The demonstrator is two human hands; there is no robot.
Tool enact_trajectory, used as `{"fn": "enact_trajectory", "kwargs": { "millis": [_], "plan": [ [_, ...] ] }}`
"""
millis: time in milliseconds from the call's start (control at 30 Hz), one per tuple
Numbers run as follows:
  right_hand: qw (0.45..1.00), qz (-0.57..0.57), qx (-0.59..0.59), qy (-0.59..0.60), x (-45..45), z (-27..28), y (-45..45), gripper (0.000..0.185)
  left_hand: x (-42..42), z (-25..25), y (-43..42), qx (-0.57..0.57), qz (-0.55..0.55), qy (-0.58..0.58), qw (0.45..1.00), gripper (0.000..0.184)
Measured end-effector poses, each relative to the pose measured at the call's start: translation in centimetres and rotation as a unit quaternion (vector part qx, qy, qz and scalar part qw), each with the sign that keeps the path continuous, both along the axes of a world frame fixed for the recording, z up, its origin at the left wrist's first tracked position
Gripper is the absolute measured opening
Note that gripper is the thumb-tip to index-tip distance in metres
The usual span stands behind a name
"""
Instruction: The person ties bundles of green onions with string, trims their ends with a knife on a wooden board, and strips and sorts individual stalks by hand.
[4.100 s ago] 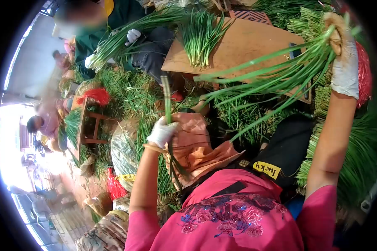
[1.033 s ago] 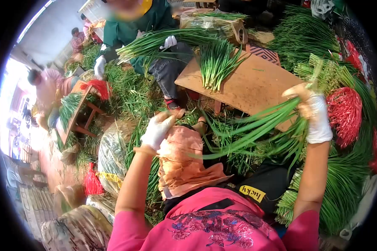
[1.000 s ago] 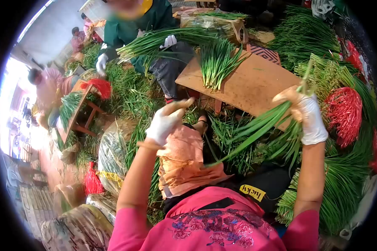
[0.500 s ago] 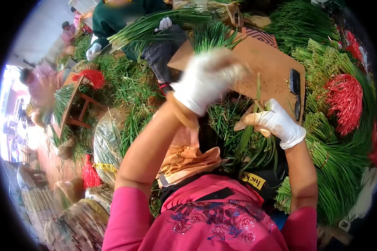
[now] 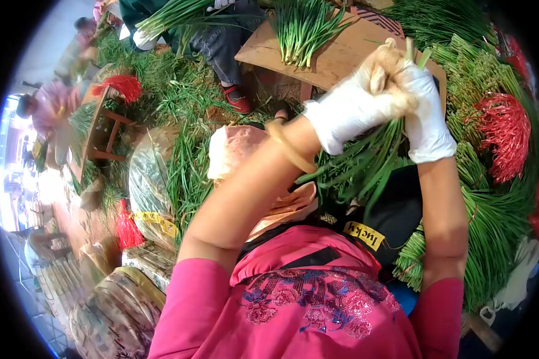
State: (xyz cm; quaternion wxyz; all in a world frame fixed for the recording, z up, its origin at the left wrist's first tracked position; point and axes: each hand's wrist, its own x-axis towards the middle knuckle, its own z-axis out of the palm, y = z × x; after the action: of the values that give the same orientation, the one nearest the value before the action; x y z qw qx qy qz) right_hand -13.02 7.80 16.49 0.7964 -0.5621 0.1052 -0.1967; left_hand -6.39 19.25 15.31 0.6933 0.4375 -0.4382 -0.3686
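Wooden counter point(image 5: 341, 54) up ahead has a bunch of green onions point(image 5: 299, 36) on it, and just our side of that our right hand point(image 5: 426, 113) is wrapped round some loose greens point(image 5: 374, 164), leaves dangling below. Our left hand point(image 5: 371, 90) is curled in against it, can't tell if it's pinching anything. They look light, floppy, easily bruised, so we'd say grip the firmer stem ends point(image 5: 424, 58).

A pale wall point(image 5: 48, 54) rises at the far left. Nearer on that side, harsh white light glares through an opening point(image 5: 18, 173) beside a reddish floor point(image 5: 72, 222). A small wooden table point(image 5: 94, 133) stands left; a broader brown table point(image 5: 346, 49) stands right of centre.
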Motion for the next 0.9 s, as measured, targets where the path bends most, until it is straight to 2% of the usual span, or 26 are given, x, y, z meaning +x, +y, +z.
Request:
{"fn": "enact_trajectory", "kwargs": {
  "millis": [33,100,133,167,233,267,300,333,367,400,433,467,500,533,567,600,633,667,700,733,767,800,900],
  "plan": [
    [0.998,-0.027,-0.026,0.055,-0.6,1.5,0.1,0.018,-0.5,-2.9,-1.2,-0.051,0.052,0.003,0.997,0.094],
    [0.997,0.043,-0.023,-0.067,-0.1,2.6,-1.0,0.023,-0.3,-4.4,-0.5,0.026,-0.017,0.123,0.992,0.097],
    [0.996,0.028,-0.067,-0.056,-0.9,3.3,-1.9,0.022,0.4,-5.6,0.1,0.037,0.015,0.130,0.991,0.097],
    [0.987,-0.049,-0.153,-0.024,-1.4,3.5,-2.2,0.026,1.4,-6.6,0.8,0.047,0.048,0.127,0.990,0.095],
    [0.993,-0.027,-0.115,0.018,-1.3,3.3,-4.3,0.027,2.2,-6.3,1.6,0.005,0.078,0.139,0.987,0.096],
    [0.992,-0.021,-0.125,0.014,-1.1,2.0,-4.2,0.026,2.5,-5.8,1.5,0.028,0.082,0.089,0.992,0.100],
    [0.991,-0.017,-0.134,0.010,0.1,1.4,-1.6,0.025,1.6,-4.7,1.0,0.002,0.100,0.062,0.993,0.100],
    [0.990,-0.012,-0.142,0.006,1.1,1.1,0.3,0.025,1.1,-3.3,0.8,0.039,0.044,0.048,0.997,0.095],
    [0.988,0.037,-0.145,0.044,1.6,1.2,0.9,0.026,0.9,-2.5,0.6,0.075,-0.012,0.032,0.997,0.090],
    [0.976,-0.040,-0.215,-0.019,2.1,1.0,1.3,0.025,0.4,-4.1,-0.6,-0.007,0.054,0.054,0.997,0.061],
    [0.949,-0.117,-0.282,-0.081,2.8,0.9,1.6,0.025,0.8,-4.2,-0.2,0.100,0.044,0.055,0.993,0.053],
    [0.976,-0.084,-0.131,-0.154,4.3,1.9,1.4,0.018,1.4,-4.1,0.8,0.205,0.034,0.055,0.977,0.044],
    [0.969,-0.064,-0.123,-0.206,4.3,2.7,0.5,0.016,2.2,-4.3,1.5,0.307,0.024,0.055,0.950,0.036],
    [0.954,-0.025,-0.159,-0.253,3.3,3.1,-0.9,0.015,2.8,-6.1,2.1,0.287,0.138,0.045,0.947,0.022],
    [0.935,0.032,-0.198,-0.291,2.8,3.0,-2.2,0.014,4.9,-7.3,3.4,0.311,0.183,0.074,0.930,0.015],
    [0.933,0.085,-0.210,-0.280,2.4,2.3,-3.0,0.014,6.7,-8.9,5.0,0.218,0.217,0.158,0.938,0.023],
    [0.964,0.127,-0.176,-0.150,2.4,0.2,-2.3,0.013,8.5,-10.0,6.4,0.122,0.247,0.240,0.931,0.032],
    [0.977,0.167,-0.136,-0.004,2.3,-1.9,-1.7,0.013,10.1,-10.4,7.3,0.093,0.243,0.306,0.916,0.037],
    [0.966,0.199,-0.096,0.131,2.3,-4.0,-1.0,0.013,12.0,-12.0,8.5,0.087,0.251,0.219,0.939,0.041],
    [0.936,0.206,-0.155,0.240,3.4,-8.2,-0.1,0.014,12.4,-12.5,8.5,0.076,0.269,0.239,0.930,0.043],
    [0.929,0.202,-0.179,0.253,4.0,-14.7,-0.4,0.014,12.5,-12.8,8.6,0.065,0.287,0.258,0.920,0.046],
    [0.903,0.206,-0.201,0.318,4.4,-20.3,-0.4,0.015,12.6,-13.1,8.5,0.085,0.309,0.232,0.918,0.048],
    [0.807,0.235,-0.302,0.450,5.7,-32.3,-0.9,0.021,11.8,-12.9,7.4,0.132,0.307,0.294,0.895,0.050]
  ]
}}
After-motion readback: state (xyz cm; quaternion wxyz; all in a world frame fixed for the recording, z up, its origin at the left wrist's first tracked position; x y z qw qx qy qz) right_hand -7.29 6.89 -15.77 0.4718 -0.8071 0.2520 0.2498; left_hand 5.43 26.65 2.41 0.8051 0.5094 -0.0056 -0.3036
